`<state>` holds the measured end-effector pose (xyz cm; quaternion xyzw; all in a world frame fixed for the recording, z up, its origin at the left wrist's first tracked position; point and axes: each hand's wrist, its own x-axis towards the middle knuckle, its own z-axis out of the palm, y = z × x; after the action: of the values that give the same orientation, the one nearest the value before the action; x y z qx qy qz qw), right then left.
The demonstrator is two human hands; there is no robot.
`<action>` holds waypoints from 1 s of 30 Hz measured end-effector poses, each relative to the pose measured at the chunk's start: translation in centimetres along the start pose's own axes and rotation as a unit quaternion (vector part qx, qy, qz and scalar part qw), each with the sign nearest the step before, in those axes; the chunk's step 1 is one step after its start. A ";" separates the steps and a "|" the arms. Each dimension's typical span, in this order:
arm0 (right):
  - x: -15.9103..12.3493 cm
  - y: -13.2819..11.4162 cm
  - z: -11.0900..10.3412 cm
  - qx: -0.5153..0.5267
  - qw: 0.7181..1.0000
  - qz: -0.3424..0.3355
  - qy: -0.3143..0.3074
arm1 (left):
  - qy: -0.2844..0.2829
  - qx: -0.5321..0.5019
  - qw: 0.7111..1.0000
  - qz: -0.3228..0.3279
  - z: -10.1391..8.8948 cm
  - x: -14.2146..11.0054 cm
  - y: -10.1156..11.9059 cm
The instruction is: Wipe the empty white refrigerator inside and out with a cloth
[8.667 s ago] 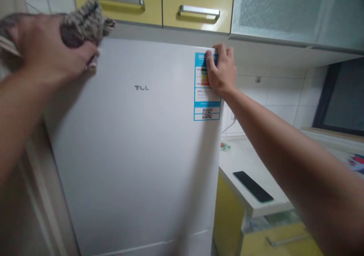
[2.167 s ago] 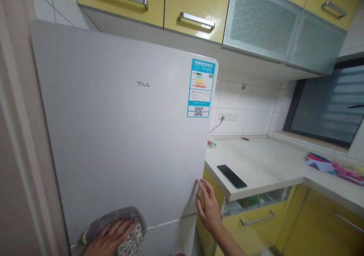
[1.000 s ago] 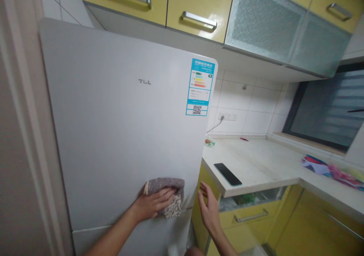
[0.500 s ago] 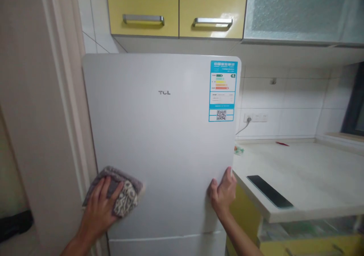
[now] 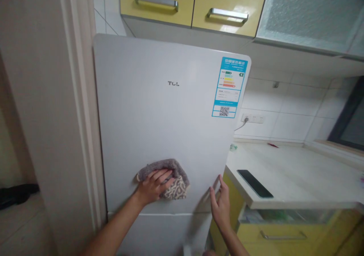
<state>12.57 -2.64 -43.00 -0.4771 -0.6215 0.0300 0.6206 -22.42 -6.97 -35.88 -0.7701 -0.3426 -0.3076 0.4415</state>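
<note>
A white refrigerator [image 5: 136,123] with a TCL logo fills the middle of the view, its door shut. My left hand [image 5: 152,188] presses a folded grey patterned cloth [image 5: 178,186] flat against the lower part of the upper door, fingers over the fabric. By the door's right edge is my right hand [image 5: 221,205], thumb and fingers apart and holding nothing. Its fingertips are at or very near the edge; contact is unclear. A blue and white energy label [image 5: 229,87] is stuck near the door's upper right corner.
Yellow cabinets [image 5: 157,15] hang above the refrigerator. On the right, a white counter [image 5: 290,172] bears a dark, flat, phone-like slab [image 5: 255,184] and a small red item [image 5: 273,145]. A plugged-in socket strip [image 5: 253,118] is on the tiled wall. A door frame [image 5: 82,116] runs along the left.
My left hand has slid the cloth rightward across the door from its left edge. My right hand has loosened from the right edge, fingers spreading. The view has tilted.
</note>
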 end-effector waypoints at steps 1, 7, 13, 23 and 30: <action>-1.7 0.6 -0.8 0.010 0.999 0.029 -0.031 | 0.008 0.005 1.000 -0.019 -0.5 -3.2 0.3; -12.2 3.6 -3.0 0.053 0.971 0.184 -0.142 | 0.014 0.091 0.975 -0.204 -4.6 -16.9 0.6; -15.7 0.4 -1.1 0.102 0.939 0.203 -0.257 | -0.137 0.093 0.795 -0.584 -0.7 -14.0 5.2; -13.5 -10.8 7.9 0.430 0.653 0.566 -0.261 | -0.321 -0.229 0.860 -0.322 -0.5 -9.0 12.5; -12.2 -11.3 10.7 0.446 0.692 0.558 -0.105 | -0.043 -0.153 0.842 -0.516 -3.4 -14.8 5.7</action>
<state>-5.02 -10.53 -47.37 -0.3970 -0.2151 0.6945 0.5601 -26.92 -15.93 -48.61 -0.5518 -0.6581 -0.5059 0.0804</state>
